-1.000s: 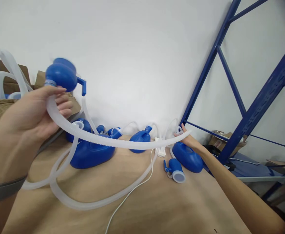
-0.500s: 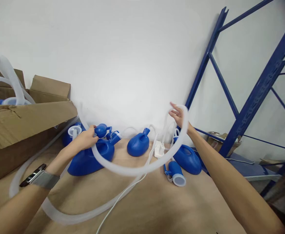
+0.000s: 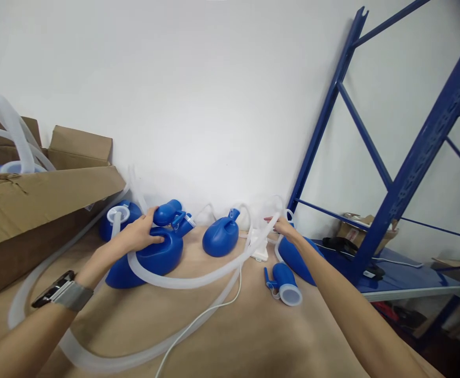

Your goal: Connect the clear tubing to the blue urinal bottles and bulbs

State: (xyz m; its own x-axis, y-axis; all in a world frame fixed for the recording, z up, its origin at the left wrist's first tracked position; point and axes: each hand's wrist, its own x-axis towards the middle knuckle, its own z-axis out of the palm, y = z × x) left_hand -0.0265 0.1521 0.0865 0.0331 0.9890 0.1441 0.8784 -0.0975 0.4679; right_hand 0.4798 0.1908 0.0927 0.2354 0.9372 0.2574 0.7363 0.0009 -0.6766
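Observation:
My left hand [image 3: 143,232] lies over a large blue plastic urinal bottle [image 3: 162,254], thumb and fingers apart, touching the near end of a blue cup-shaped piece [image 3: 169,212] on top of it. From beneath that hand a translucent white hose [image 3: 190,282] curves right and rises in a loop. My right hand [image 3: 284,227] is at this loop by the wall, its fingers stretched out leftward and the hose crossing them. Below it, another blue cup-shaped piece [image 3: 283,275] with a white rim lies on the table, beside a blue bottle [image 3: 298,258] partly covered by my forearm.
A smaller blue bottle [image 3: 221,236] stands mid-table near a white power strip [image 3: 258,247]. At left, an open cardboard box [image 3: 49,197] holds more hoses. A thin white cable [image 3: 198,314] crosses the wooden table [image 3: 230,346]. Blue metal racking [image 3: 403,173] rises at right.
My right hand has lowered, and the hose loop has dropped toward the table and wall. My left hand's fingers have spread over the bottle, and the blue cup-shaped piece above it has turned.

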